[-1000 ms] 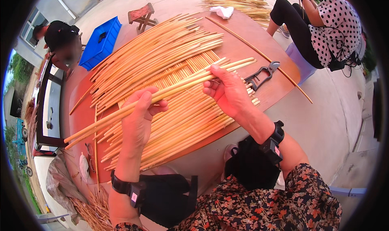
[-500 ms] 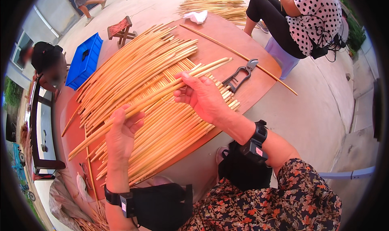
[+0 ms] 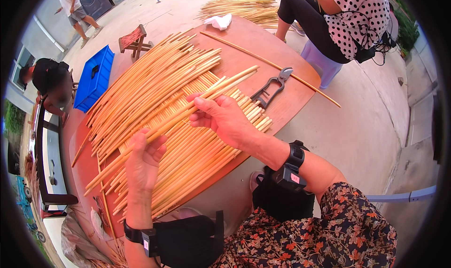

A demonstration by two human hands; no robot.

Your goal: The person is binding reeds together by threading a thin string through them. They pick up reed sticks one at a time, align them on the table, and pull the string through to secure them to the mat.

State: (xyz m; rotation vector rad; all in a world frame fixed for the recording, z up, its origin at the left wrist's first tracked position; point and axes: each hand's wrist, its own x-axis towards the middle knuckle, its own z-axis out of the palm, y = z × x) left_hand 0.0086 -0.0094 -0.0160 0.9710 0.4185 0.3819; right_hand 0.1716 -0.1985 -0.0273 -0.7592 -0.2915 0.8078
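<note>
My left hand (image 3: 143, 162) and my right hand (image 3: 221, 120) hold long, pale, peeled sticks (image 3: 174, 119) slantwise above the table (image 3: 300, 106). The right thumb and fingers pinch them past the middle; my left hand closes round them nearer the lower left end. At least two sticks seem to be together, but the fingers hide part of them. Beneath lie two layers of similar sticks, an upper-left heap (image 3: 145, 87) and a near heap (image 3: 188, 167), over crosswise sticks. Dark-handled shears (image 3: 272, 87) rest right of my right hand.
A single stick (image 3: 268, 62) overhangs the table's right edge. White cloth (image 3: 218, 22) lies at the far edge. A blue crate (image 3: 94, 77) and a wooden stool (image 3: 134, 40) stand beyond; more sticks (image 3: 239, 9) lie behind. A person in a dotted shirt (image 3: 359, 19) sits at right.
The whole view has shifted slightly, with the table moving left and down in it. Both hands keep their hold on the sticks. A walking person shows more fully at the upper left.
</note>
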